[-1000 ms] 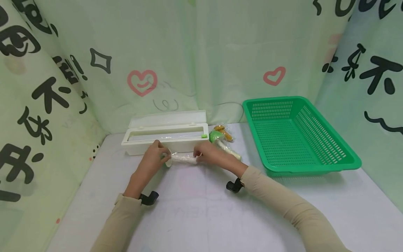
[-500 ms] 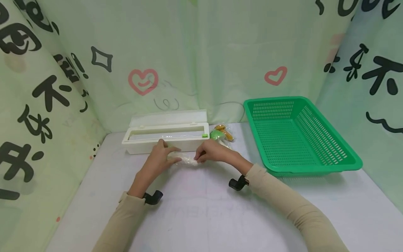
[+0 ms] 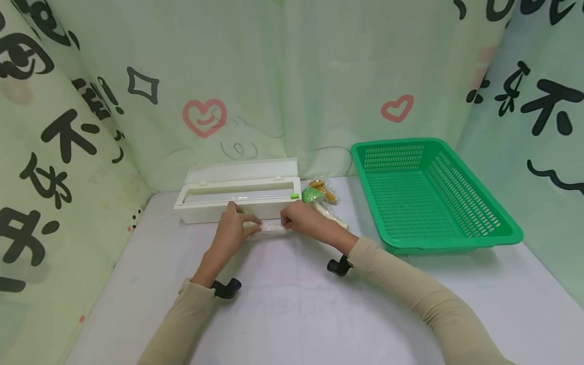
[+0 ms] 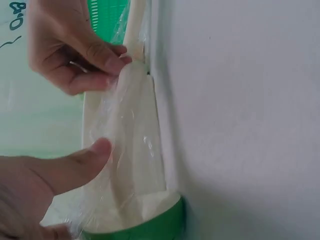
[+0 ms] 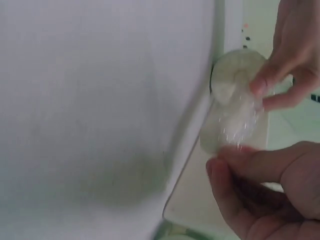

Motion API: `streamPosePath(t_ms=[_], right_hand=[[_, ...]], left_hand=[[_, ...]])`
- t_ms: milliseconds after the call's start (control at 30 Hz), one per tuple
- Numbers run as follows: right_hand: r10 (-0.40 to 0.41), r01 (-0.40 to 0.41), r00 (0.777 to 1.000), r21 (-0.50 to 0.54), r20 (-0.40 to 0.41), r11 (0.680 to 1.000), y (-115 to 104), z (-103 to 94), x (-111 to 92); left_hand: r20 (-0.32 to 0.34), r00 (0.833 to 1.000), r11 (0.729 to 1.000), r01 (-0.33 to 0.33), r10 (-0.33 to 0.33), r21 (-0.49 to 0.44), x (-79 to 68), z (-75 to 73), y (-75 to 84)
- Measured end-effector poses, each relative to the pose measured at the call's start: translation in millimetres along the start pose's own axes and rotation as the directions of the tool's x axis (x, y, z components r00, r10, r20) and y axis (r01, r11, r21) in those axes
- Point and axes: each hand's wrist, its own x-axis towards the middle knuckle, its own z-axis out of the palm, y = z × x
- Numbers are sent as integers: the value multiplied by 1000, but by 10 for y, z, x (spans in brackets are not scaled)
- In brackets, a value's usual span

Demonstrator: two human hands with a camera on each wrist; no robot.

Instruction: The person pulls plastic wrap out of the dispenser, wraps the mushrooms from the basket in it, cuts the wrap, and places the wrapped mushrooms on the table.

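A pale, elongated piece under clear plastic wrap [image 3: 272, 228] lies in front of the wrap dispenser [image 3: 239, 200]. Up close in the left wrist view, the wrapped piece [image 4: 132, 135] shows a cream face and a green side [image 4: 155, 222]; its exact kind cannot be told. At its left end is my left hand [image 3: 230, 228], thumb and forefinger spread apart, the thumb touching the film. My right hand [image 3: 303, 220] pinches the film between thumb and curled fingers at the right end, seen close in the right wrist view as the right hand [image 5: 270, 185].
The dispenser's lid [image 3: 242, 170] stands raised, with a green slider [image 3: 294, 195] at its right. Beside it lie film-wrapped yellow pieces [image 3: 324, 191], a green one [image 3: 312, 194] and a pale stick [image 3: 337, 218]. A green basket [image 3: 456, 246] occupies the right. Printed curtains [image 3: 283, 91] surround the table.
My left hand has gone from pinching the piece's left end to spread thumb and forefinger, shifting slightly right. My right hand stays at the right end, pinching the film.
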Motion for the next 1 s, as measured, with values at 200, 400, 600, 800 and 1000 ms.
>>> streamPosePath(t_ms=[200,400,600,800,1000], right_hand=[[98,-96,995,72,-20,993,-88,24,26],[69,-61,995,111,-70,992,-76,45,46],[69,-62,994,84,-84,994,-69,62,79],[91,-91,992,10,-86,996,-97,111,127],[56,-56,997,-8,-56,998,-85,173,141]], left_hand=[[-112,988,992,116,-111,43,-27,40,52],[-112,989,992,109,-102,58,-39,44,60],[88,994,986,82,-69,-147,-48,-128,-119],[212,977,941,96,-26,-324,-107,-360,-375],[165,986,938,71,-15,-338,-162,-373,-414]])
